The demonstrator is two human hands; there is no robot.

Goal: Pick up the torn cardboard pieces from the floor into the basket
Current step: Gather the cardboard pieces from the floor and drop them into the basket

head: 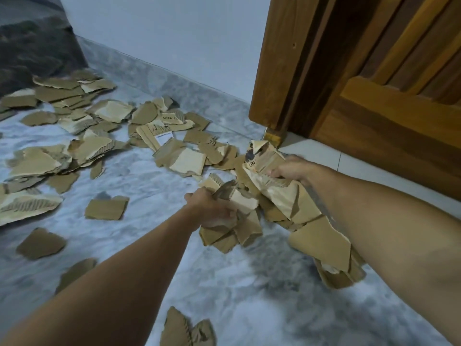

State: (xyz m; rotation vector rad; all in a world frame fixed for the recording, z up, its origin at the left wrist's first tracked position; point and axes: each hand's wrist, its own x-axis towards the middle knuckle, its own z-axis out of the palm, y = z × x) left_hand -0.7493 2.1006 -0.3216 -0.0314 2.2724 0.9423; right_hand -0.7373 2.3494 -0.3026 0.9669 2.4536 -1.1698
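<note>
Currently, a cardboard bundle (pixel 282 196) was gripped by both hands, left hand (pixel 212 208) and right hand (pixel 291 168) closed on it. Loose pieces (pixel 74 146) were noted further left, nearer the left hand; no basket was seen.

Both bare forearms stretched forward and down. Left hand (pixel 212 208) clenched around cardboard bundle (pixel 232 228), knuckles up. Right hand (pixel 291 169) just right of bundle and slightly farther forward, fingers curled shut on larger cardboard stack (pixel 299 203), which drapes along underside of right forearm.
</note>
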